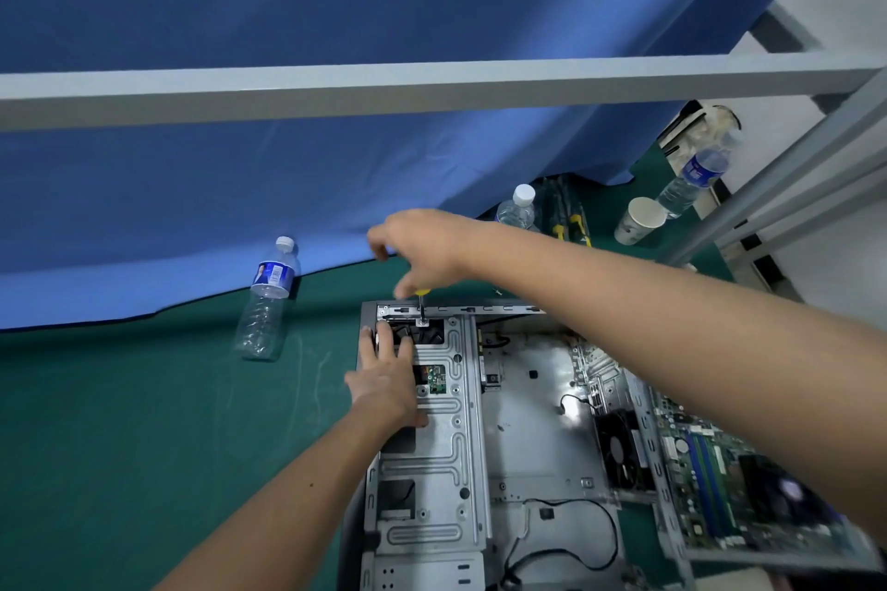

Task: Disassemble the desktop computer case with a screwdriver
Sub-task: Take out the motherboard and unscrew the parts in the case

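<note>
Forearms cross over the open computer case lying flat on the green table: left hand presses with straight fingers on the drive cage, right hand grips the yellow screwdriver, upright, tip on a screw at the far edge. Looks like the cage-screw step; next calls for steady downward pressure while turning, then lifting the screw clear. Handle is mostly hidden in the fist, screw head too small to read, and the circuit board runs under the right arm.
</note>
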A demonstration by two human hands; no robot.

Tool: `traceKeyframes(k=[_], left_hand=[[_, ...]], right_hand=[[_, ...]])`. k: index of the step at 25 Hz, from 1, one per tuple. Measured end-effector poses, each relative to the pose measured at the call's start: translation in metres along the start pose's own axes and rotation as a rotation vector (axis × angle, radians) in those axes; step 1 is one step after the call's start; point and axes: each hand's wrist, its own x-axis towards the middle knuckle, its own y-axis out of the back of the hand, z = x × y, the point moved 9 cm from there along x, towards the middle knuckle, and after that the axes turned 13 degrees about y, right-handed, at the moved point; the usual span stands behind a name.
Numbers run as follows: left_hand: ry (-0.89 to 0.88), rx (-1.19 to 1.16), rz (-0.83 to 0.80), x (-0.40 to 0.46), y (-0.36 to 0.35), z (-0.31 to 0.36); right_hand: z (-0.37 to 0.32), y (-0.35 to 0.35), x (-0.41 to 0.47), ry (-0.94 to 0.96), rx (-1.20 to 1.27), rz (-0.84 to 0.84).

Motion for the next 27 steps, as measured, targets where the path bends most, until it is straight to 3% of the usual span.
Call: traceKeyframes(k=[3, 6, 8, 9, 11, 13, 15, 17, 19, 22, 24, 27], left_hand=[[-0.002, 0.001, -0.008, -0.001, 0.001, 0.001], [0.000, 0.007, -0.013, -0.003, 0.003, 0.001], [-0.001, 0.006, -0.014, -0.004, 0.003, 0.001], [0.002, 0.007, -0.015, -0.004, 0.004, 0.001], [0.003, 0.015, -0.019, -0.005, 0.004, 0.002], [0.005, 0.021, -0.024, -0.006, 0.004, 0.001], [0.008, 0.020, -0.017, -0.006, 0.004, 0.001], [0.007, 0.021, -0.009, -0.006, 0.005, 0.001], [0.008, 0.026, -0.015, -0.006, 0.005, 0.001], [0.012, 0.024, -0.015, -0.006, 0.005, 0.001], [0.014, 0.029, -0.017, -0.007, 0.006, 0.001], [0.013, 0.028, -0.014, -0.008, 0.007, 0.002]], right_hand=[[0.026, -0.005, -0.012, -0.295, -0.119, -0.085], [-0.001, 0.001, -0.003, -0.007, -0.238, -0.009], [-0.015, 0.003, -0.006, 0.150, -0.060, 0.010], [-0.018, 0.003, -0.007, 0.122, 0.025, 0.019], [-0.004, -0.001, -0.008, -0.133, 0.057, 0.031], [0.008, 0.000, -0.014, -0.332, -0.075, -0.001], [0.002, 0.006, -0.011, -0.198, -0.172, -0.004], [-0.007, 0.006, -0.014, 0.006, -0.078, -0.037], [-0.004, 0.002, -0.019, -0.027, 0.011, -0.039], [0.015, -0.004, -0.023, -0.289, -0.082, -0.063], [0.008, 0.000, -0.018, -0.174, -0.177, -0.017], [-0.004, 0.001, -0.019, 0.038, -0.003, -0.018]])
